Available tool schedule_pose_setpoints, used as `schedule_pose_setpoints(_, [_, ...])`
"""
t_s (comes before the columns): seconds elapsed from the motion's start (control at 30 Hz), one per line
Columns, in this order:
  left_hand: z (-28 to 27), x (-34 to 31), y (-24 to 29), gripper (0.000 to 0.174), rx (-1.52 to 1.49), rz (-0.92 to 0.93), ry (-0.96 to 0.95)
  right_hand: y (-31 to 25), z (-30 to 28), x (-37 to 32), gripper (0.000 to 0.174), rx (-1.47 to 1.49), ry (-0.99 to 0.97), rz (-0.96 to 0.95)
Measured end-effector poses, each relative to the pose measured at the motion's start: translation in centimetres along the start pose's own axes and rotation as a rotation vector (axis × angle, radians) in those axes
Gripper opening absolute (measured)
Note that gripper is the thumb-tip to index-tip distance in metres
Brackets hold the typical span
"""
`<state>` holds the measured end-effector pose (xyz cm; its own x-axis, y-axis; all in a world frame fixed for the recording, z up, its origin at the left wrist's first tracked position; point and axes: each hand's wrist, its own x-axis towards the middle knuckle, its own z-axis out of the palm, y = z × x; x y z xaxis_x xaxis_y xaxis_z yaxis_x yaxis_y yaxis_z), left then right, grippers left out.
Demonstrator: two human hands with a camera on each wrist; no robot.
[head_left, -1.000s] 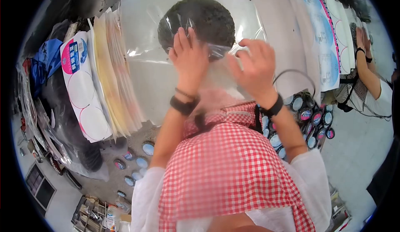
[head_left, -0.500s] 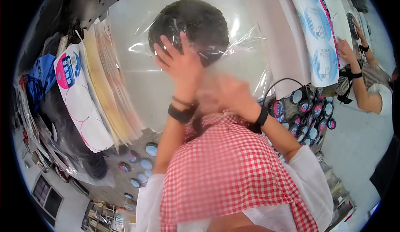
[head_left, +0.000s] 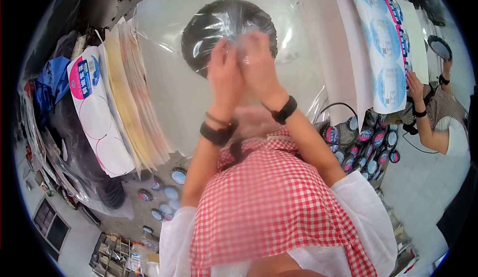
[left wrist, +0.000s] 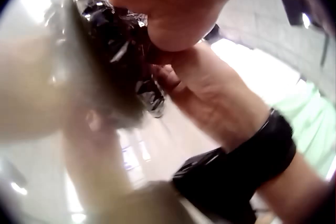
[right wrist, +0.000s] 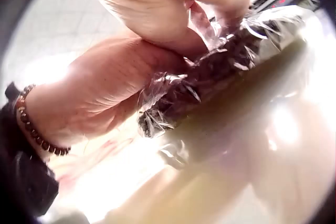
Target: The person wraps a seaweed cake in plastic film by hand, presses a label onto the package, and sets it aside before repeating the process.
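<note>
While the right hand (head_left: 259, 70) is pinching film (head_left: 164, 78) over the dark disc (head_left: 209, 23), the left hand (head_left: 224, 78) is touching it alongside. Can't tell if left is gripping.

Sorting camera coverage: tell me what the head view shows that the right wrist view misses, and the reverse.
Head only: a fanned stack of cream paper sheets, a red-checked apron, a second person. Right wrist only: the dark round disc seen edge-on, clear plastic film bunched at its rim. Both: left hand and right hand on the wrapped disc.
</note>
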<state>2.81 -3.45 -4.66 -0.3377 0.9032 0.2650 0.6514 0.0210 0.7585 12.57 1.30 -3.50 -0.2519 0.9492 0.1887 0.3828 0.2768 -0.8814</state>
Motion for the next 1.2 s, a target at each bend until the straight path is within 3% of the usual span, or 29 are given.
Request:
schedule_pose_setpoints(0.07, [-1.1, 0.8, 1.6, 0.034, 0.585, 0.226, 0.145, -0.3, -0.3, 0.4, 0.050, -0.632, 0.065, -0.372])
schedule_pose_setpoints(0.1, [-1.0, 0.7, 1.2, 0.032, 0.633, 0.182, 0.142, -0.8, -0.4, 0.7, 0.052, -0.716, 0.170, -0.400])
schedule_pose_setpoints(0.2, [0.4, 0.2, -1.7, 0.033, 0.317, 0.186, 0.045, 1.6, 0.5, 0.7, 0.048, -0.379, -0.006, -0.385])
schedule_pose_setpoints(0.23, [0.4, 0.1, -1.9, 0.037, 0.118, 0.105, 0.095, 1.0, 0.7, 0.4, 0.048, -0.096, -0.023, -0.141])
schedule_pose_setpoints(0.33, [-0.7, 1.0, -2.6, 0.037, 0.056, -0.006, -0.081, 0.4, -0.4, 2.7, 0.047, -0.092, -0.196, 0.204])
schedule_pose_setpoints(0.37, [-1.6, 1.8, -2.3, 0.038, 0.228, 0.081, -0.156, 1.1, -0.5, 3.0, 0.047, -0.345, -0.154, -0.162])
schedule_pose_setpoints(0.43, [-3.4, 4.1, -1.2, 0.037, 0.443, 0.331, -0.025, 1.0, -0.8, 3.8, 0.048, -0.585, -0.017, -0.374])
schedule_pose_setpoints(0.53, [-3.5, 4.2, -3.1, 0.034, 0.378, 0.384, -0.079, 2.5, -0.3, 3.8, 0.050, -0.484, -0.078, -0.401])
schedule_pose_setpoints(0.6, [-2.9, 3.3, -3.8, 0.034, 0.053, 0.260, -0.102, 2.6, -0.4, 4.0, 0.050, -0.211, -0.203, -0.230])
schedule_pose_setpoints(0.63, [-2.9, 2.7, -3.4, 0.037, 0.018, 0.110, -0.108, 2.0, -0.9, 3.9, 0.048, -0.157, -0.224, -0.072])
schedule_pose_setpoints(0.73, [-3.6, 3.4, -3.1, 0.037, 0.156, 0.172, -0.226, 2.4, -1.5, 4.6, 0.048, -0.440, -0.334, -0.306])
schedule_pose_setpoints(0.77, [-4.2, 4.1, -3.1, 0.040, 0.258, 0.290, -0.204, 1.6, -2.2, 5.0, 0.050, -0.530, -0.362, -0.320])
schedule_pose_setpoints(0.87, [-4.7, 6.3, -3.9, 0.042, 0.263, 0.524, -0.215, 2.5, -2.2, 7.1, 0.053, -0.482, -0.295, -0.619])
schedule_pose_setpoints(0.9, [-4.5, 6.6, -4.8, 0.044, 0.208, 0.568, -0.249, 4.1, -1.5, 7.6, 0.057, -0.349, -0.356, -0.627])
schedule_pose_setpoints(1.0, [-4.5, 5.0, -5.8, 0.049, 0.135, 0.195, -0.421, 2.6, -1.8, 7.2, 0.073, -0.141, -0.448, -0.153])
schedule_pose_setpoints(1.03, [-4.5, 5.0, -5.2, 0.054, 0.092, 0.063, -0.416, 2.7, -1.4, 7.0, 0.072, -0.150, -0.405, -0.146])
schedule_pose_setpoints(1.13, [-4.3, 6.4, -2.8, 0.055, 0.161, 0.363, -0.011, 3.2, -1.4, 7.1, 0.062, -0.276, -0.467, -0.269])
schedule_pose_setpoints(1.2, [-4.6, 7.7, -2.8, 0.054, 0.197, 0.468, -0.127, 2.7, -1.7, 7.2, 0.055, -0.352, -0.543, -0.248])
